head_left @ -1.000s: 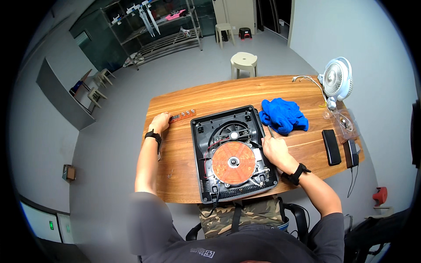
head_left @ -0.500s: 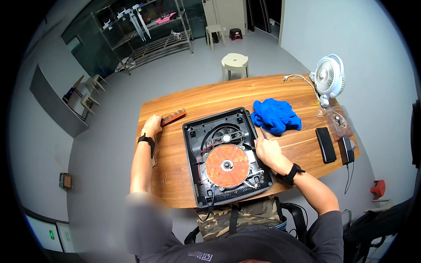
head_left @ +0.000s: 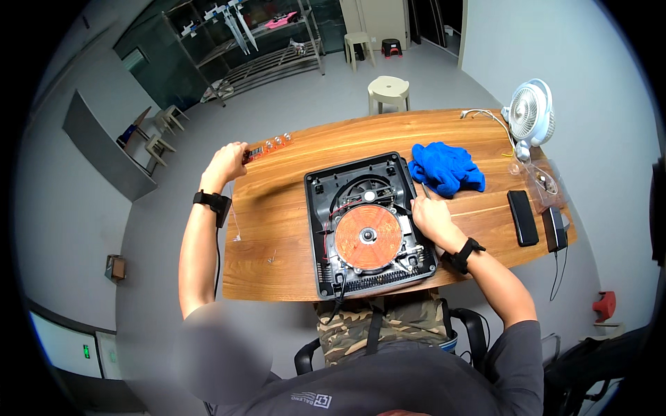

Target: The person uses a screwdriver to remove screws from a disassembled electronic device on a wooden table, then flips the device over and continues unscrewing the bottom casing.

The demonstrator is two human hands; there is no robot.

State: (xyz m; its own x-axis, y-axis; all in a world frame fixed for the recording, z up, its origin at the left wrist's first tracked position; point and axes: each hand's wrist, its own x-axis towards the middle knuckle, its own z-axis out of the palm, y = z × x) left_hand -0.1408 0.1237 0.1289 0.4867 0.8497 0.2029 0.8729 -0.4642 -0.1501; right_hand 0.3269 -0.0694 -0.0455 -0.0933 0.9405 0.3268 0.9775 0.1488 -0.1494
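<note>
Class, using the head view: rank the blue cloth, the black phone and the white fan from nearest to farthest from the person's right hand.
From the right hand, on the opened cooker's right edge:
1. Blue cloth: just beyond the hand, slightly right.
2. Black phone: further right, near the table's right end.
3. White fan: at the far right corner.

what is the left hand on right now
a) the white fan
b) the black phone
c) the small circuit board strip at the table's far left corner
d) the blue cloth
c: the left hand grips the end of the reddish circuit board strip at the table's far left corner, while the right hand rests on the opened cooker, apart from the blue cloth.
</note>
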